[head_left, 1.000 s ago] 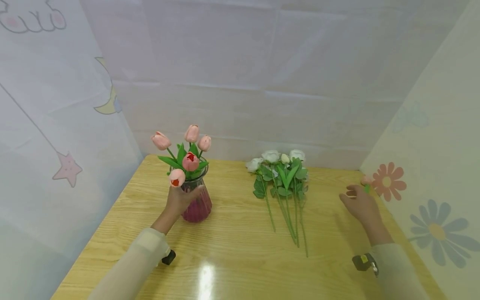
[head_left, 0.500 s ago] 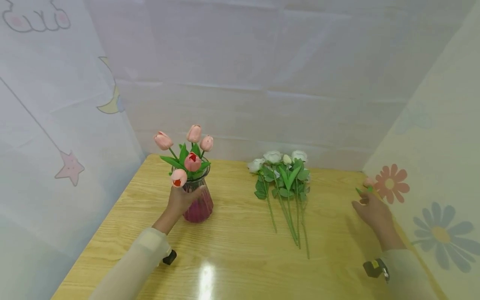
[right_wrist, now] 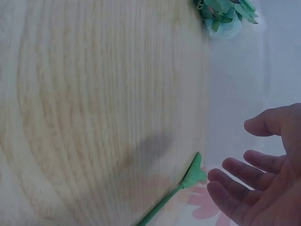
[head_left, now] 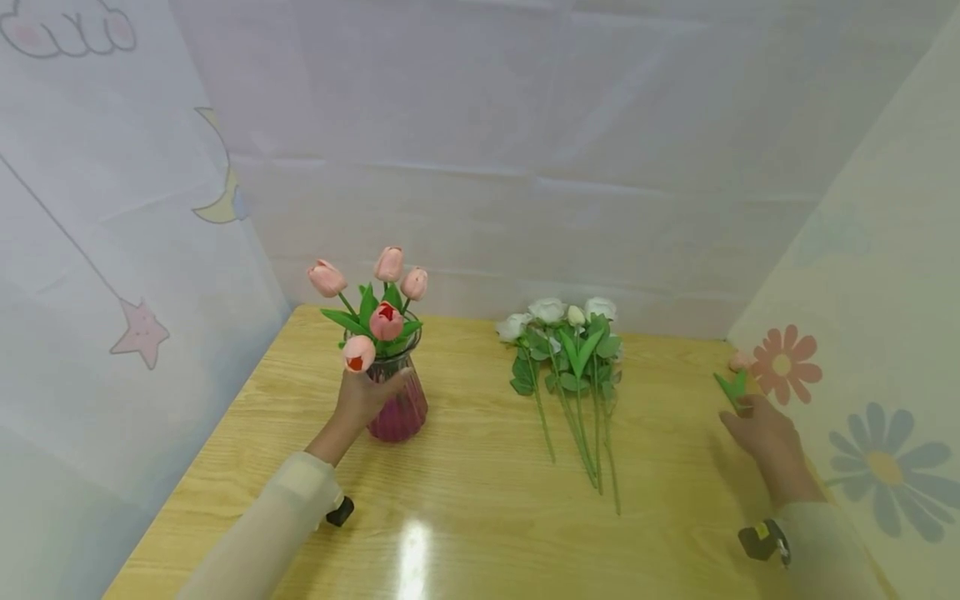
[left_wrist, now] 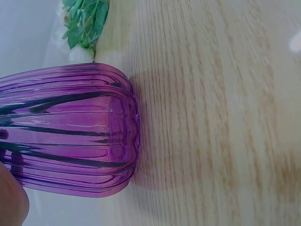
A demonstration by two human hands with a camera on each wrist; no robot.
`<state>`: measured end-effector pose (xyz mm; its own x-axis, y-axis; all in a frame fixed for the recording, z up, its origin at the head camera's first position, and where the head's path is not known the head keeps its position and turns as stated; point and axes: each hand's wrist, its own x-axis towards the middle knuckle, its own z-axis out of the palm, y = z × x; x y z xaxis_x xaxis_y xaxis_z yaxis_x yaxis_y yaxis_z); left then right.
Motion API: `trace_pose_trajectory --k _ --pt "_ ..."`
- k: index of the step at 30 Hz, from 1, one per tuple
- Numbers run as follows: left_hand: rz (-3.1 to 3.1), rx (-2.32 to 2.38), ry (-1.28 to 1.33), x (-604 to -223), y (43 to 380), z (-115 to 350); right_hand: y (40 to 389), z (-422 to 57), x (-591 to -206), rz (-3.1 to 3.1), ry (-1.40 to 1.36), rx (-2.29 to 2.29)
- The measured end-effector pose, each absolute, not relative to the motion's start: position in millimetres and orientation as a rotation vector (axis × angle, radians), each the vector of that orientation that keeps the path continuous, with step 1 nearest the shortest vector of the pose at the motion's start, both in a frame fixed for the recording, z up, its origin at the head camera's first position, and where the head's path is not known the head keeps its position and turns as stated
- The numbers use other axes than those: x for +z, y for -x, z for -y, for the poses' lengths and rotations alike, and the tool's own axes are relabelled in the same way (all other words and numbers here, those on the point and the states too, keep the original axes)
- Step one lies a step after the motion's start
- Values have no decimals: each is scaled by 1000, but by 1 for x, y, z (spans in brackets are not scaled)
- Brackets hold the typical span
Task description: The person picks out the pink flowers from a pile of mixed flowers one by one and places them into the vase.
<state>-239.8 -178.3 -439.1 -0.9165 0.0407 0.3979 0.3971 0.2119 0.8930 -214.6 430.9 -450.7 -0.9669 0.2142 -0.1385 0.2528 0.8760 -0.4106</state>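
On the left of the head view, my left hand (head_left: 363,404) grips a pink-purple glass vase (head_left: 397,412) by its side. Several pink tulips (head_left: 387,321) stand in it, and their dark stems show through the ribbed glass vase (left_wrist: 70,132) in the left wrist view. Over at the right edge of the table, my right hand (head_left: 768,433) hovers near a lone pink tulip (head_left: 740,361) lying there. The right wrist view shows the fingers loosely spread and apart from that tulip's green leaf (right_wrist: 192,175) and stem; its bloom is hidden there.
Several white roses (head_left: 547,311) and a white tulip bud (head_left: 576,316) lie in a row on the wooden table (head_left: 480,517), stems toward me. Printed cloth walls (head_left: 480,167) enclose the back and both sides.
My right hand has moved right and slightly nearer to me, so more of the lone tulip's leaves show. The left hand stays on the vase.
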Motion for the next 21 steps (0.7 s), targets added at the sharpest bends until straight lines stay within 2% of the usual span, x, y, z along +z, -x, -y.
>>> trace_pose_trajectory --k 10,21 --pt "2201 -1762 421 -438 236 177 207 -458 -472 -2976 -378 -650" --pt "2164 -1725 466 -435 237 177 206 -465 -473 -2941 -403 -581"
